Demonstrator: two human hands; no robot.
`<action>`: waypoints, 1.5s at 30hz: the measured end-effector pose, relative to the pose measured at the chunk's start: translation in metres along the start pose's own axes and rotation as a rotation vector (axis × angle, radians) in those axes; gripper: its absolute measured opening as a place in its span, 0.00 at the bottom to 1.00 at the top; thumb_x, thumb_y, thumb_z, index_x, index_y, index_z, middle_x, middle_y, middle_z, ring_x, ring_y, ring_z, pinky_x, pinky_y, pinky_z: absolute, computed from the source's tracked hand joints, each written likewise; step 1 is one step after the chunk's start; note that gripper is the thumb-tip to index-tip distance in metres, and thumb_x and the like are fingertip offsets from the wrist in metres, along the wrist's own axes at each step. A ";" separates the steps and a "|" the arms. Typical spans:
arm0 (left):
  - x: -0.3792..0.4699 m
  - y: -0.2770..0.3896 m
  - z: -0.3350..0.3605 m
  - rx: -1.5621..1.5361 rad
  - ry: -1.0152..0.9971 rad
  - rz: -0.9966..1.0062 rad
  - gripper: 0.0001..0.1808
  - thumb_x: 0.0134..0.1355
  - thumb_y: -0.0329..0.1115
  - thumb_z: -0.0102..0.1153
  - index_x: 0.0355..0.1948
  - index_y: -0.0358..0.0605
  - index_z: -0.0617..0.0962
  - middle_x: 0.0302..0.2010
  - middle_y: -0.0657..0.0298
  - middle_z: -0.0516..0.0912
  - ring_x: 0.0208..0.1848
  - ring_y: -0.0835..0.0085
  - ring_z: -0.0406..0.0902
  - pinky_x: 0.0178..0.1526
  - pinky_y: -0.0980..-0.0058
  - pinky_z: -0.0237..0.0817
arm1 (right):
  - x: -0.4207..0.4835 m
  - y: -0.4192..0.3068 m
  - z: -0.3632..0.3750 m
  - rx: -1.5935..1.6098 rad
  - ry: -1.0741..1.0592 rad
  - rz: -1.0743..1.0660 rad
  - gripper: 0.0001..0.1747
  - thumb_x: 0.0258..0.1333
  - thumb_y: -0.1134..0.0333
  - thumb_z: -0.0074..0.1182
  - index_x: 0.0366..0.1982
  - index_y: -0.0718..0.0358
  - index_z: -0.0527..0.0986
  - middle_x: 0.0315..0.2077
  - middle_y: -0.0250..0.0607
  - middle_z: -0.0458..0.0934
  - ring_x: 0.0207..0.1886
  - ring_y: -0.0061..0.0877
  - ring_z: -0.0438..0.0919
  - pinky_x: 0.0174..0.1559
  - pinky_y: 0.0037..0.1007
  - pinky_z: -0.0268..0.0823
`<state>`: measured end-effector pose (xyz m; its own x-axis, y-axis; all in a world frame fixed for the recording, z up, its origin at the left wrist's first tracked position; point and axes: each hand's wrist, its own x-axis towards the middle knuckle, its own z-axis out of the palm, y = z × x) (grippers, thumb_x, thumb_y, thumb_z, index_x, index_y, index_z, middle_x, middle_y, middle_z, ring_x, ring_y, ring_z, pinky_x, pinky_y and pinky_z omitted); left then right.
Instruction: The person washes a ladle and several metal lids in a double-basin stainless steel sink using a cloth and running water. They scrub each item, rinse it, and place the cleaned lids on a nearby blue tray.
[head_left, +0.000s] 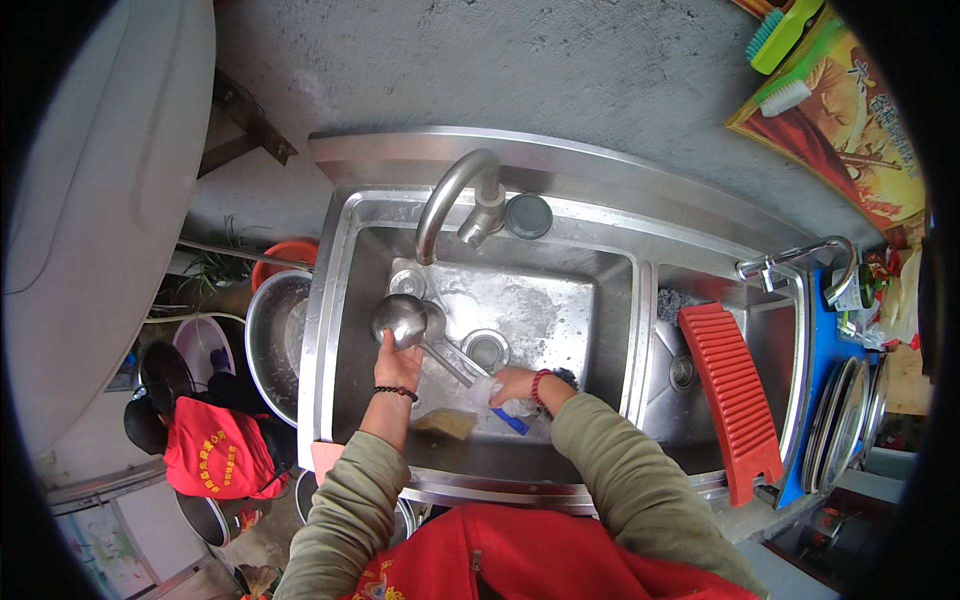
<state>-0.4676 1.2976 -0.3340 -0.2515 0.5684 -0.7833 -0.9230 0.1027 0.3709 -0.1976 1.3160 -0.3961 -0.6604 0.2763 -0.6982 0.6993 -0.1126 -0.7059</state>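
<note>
My left hand (397, 369) supports the round bowl of a stainless steel ladle (397, 321) over the large sink basin (607, 300). A second, smaller metal bowl (434, 322) shows just behind it, partly hidden. Two metal handles run down toward my right hand (515, 385), which grips a white cloth (486, 391) around them. A blue strip (510, 421), perhaps a handle end, sticks out below that cloth. On the basin floor lies a yellowish pad or cloth (444, 424). A dark scrubber (565, 376) is partly hidden behind my right wrist.
A curved faucet (457, 187) arches over the basin, beside a dark round lid (528, 216). A red ridged washboard (729, 397) leans across the smaller basin. A large metal bowl (274, 345) stands at left, near a crouching person in a red vest (217, 450).
</note>
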 end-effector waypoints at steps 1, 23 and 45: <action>0.001 0.000 -0.002 -0.036 0.029 -0.004 0.20 0.67 0.49 0.55 0.52 0.48 0.75 0.51 0.64 0.80 0.52 0.68 0.77 0.56 0.66 0.66 | -0.003 0.009 -0.002 0.126 0.017 0.021 0.42 0.35 0.49 0.69 0.51 0.67 0.75 0.45 0.56 0.80 0.48 0.41 0.79 0.51 0.34 0.70; 0.043 -0.017 -0.041 0.066 0.270 0.071 0.18 0.67 0.53 0.52 0.44 0.52 0.76 0.45 0.65 0.81 0.46 0.68 0.77 0.54 0.69 0.68 | 0.064 -0.019 0.069 -0.337 0.788 0.121 0.14 0.53 0.62 0.56 0.40 0.62 0.77 0.37 0.51 0.79 0.45 0.45 0.78 0.48 0.44 0.68; -0.013 0.026 0.144 0.303 -0.594 -0.022 0.06 0.69 0.37 0.49 0.41 0.49 0.75 0.26 0.71 0.70 0.22 0.83 0.63 0.23 0.85 0.59 | -0.052 -0.142 -0.006 0.348 0.543 -0.193 0.16 0.51 0.66 0.59 0.43 0.62 0.76 0.30 0.52 0.79 0.38 0.39 0.80 0.43 0.38 0.70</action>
<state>-0.4461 1.4099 -0.2427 0.0497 0.9077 -0.4167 -0.7818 0.2950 0.5493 -0.2611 1.3238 -0.2589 -0.4699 0.7526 -0.4613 0.3937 -0.2891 -0.8726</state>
